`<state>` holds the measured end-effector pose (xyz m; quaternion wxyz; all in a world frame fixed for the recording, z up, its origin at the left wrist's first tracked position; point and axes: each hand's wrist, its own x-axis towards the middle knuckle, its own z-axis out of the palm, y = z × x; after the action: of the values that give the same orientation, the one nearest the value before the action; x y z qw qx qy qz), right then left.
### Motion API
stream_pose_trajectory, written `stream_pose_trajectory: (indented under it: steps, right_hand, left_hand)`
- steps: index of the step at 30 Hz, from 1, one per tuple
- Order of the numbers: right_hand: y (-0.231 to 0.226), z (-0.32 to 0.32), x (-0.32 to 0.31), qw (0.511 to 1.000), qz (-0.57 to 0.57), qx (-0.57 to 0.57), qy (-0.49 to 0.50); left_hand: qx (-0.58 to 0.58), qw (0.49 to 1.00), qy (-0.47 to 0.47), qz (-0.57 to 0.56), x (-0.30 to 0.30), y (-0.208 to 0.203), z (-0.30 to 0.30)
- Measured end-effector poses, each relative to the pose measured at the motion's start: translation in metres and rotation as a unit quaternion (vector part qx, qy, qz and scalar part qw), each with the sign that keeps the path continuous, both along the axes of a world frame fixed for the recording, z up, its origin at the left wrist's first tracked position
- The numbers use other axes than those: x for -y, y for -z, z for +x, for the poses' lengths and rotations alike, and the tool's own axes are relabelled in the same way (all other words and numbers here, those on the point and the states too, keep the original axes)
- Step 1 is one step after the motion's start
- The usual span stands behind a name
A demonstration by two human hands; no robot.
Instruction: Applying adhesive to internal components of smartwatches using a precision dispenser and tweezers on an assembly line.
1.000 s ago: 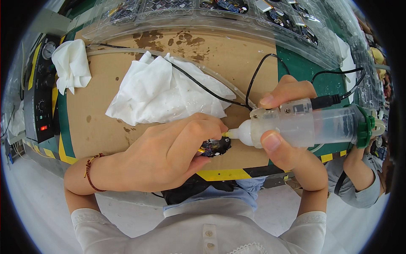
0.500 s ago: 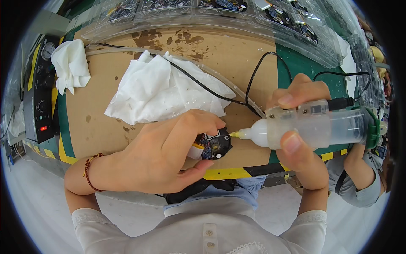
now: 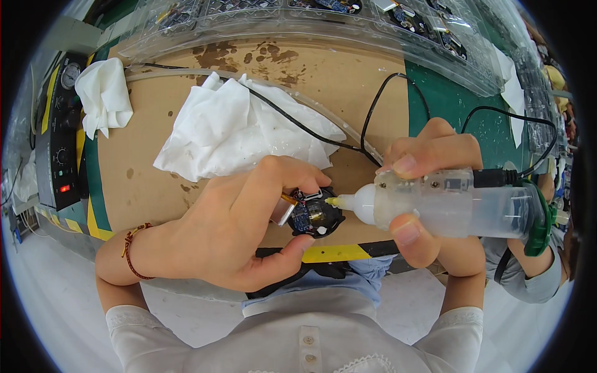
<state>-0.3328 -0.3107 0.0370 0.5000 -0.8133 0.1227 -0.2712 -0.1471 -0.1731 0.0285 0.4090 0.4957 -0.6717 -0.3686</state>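
My left hand (image 3: 242, 217) grips a small round black housing (image 3: 318, 216) between thumb and fingers, just above the table's near edge. A blue circuit board (image 3: 301, 219) and a flat ribbon piece show on the side of the housing toward my palm. In my right hand (image 3: 423, 186) lies a large clear dispensing syringe (image 3: 460, 202), held sideways with a green cap at its right end. Its yellow needle tip (image 3: 334, 202) points left and sits at the right part of the housing; whether it touches cannot be made out.
White crumpled cloths (image 3: 236, 133) lie on the stained brown cardboard (image 3: 149, 149). A black controller with a gauge (image 3: 59, 137) stands at the left. Clear trays of circuit parts (image 3: 311, 28) line the back. A black cable (image 3: 367, 124) loops across to the syringe. Another person's arm (image 3: 528, 267) is at right.
The syringe has shifted slightly left, and its capped end has dropped toward me. The housing has turned a little in my left hand, showing more of its face.
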Motion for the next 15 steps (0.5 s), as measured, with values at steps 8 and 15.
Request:
stream_pose_trajectory:
  steps: [8, 15]
  right_hand:
    - [0.0073, 0.0025, -0.0002, 0.997, -0.059, 0.043, -0.004]
    - [0.0037, 0.0043, -0.001, 0.998, -0.042, 0.039, -0.006]
  left_hand:
    - [-0.02, 1.0, -0.021, 0.006, -0.0002, -0.0027, -0.0022]
    - [-0.012, 1.0, -0.022, 0.009, -0.0006, -0.0045, -0.0006]
